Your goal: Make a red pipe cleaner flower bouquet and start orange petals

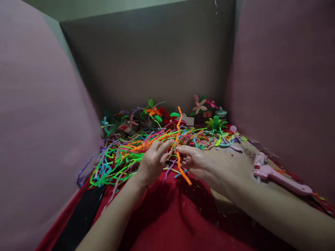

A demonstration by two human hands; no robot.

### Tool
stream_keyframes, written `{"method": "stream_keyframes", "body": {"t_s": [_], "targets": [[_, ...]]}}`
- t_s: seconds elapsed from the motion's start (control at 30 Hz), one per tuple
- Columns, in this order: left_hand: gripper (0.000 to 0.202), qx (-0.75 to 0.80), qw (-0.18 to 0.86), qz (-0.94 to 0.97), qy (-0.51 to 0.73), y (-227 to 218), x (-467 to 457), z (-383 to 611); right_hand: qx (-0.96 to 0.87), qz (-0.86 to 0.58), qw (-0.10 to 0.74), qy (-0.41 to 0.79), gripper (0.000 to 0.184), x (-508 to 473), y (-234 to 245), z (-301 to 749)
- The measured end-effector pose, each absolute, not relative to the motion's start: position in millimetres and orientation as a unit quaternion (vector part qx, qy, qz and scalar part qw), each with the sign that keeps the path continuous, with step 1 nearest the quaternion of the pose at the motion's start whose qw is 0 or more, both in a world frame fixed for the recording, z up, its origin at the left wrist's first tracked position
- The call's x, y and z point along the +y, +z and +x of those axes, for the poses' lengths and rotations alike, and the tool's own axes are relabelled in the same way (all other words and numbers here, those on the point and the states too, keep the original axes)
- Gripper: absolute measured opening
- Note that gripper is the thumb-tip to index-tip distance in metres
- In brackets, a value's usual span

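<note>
An orange pipe cleaner [178,130], slightly kinked along its length, stands nearly upright in front of me. My right hand [195,160] pinches it near the middle between thumb and fingertips, so its lower end slants down to the right. Just left of it is my left hand [155,158], fingers curved and apart, with nothing visible in them. Its fingertips come close to the orange stem; whether they touch it I cannot tell. Behind and below both hands spreads a tangled heap of pipe cleaners [117,160] in green, orange, pink, purple and blue.
A pink glue gun [282,179] lies at the right on a brown board [227,162]. Pipe-cleaner flowers [199,105] line the back, near a small lidded jar [220,113]. A black flat object [81,218] rests on red cloth [162,216] at left. Pink panels [282,87] flank both sides.
</note>
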State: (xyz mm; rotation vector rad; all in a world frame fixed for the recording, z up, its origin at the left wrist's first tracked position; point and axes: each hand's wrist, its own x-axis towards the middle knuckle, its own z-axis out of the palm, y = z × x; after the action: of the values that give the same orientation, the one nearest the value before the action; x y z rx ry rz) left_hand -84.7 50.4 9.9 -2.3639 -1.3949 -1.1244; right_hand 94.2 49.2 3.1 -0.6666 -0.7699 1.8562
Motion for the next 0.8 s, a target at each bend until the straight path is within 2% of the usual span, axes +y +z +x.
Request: {"method": "stream_keyframes", "body": {"t_s": [0.1,0.2,0.3,0.4,0.67,0.8], "targets": [[0.038,-0.352,0.107,-0.867,-0.337,-2.8,33.1,-70.4,-0.277,-0.263,0.477,0.792,0.008,42.4,-9.0,87.1],[0.038,-0.322,0.111,-0.866,-0.366,-11.3,24.2,-63.7,-0.253,-0.257,0.466,0.808,0.008,34.9,-11.2,86.5],[0.036,-0.312,0.07,-0.858,-0.402,-11.0,18.2,-59.2,-0.243,-0.25,0.457,0.819,0.008,28.3,-9.1,89.9],[0.031,-0.295,-0.011,-0.852,-0.433,-5.0,9.2,-53.3,-0.241,-0.238,0.469,0.816,0.006,27.3,-7.0,94.8],[0.017,-0.325,-0.312,-0.728,-0.517,-1.5,-11.7,-48.3,-0.266,-0.226,0.537,0.768,0.002,40.2,9.8,121.9],[0.012,-0.349,-0.422,-0.617,-0.565,-0.6,-9.2,-48.9,-0.304,-0.22,0.578,0.725,0.01,39.4,12.0,129.2]]}}
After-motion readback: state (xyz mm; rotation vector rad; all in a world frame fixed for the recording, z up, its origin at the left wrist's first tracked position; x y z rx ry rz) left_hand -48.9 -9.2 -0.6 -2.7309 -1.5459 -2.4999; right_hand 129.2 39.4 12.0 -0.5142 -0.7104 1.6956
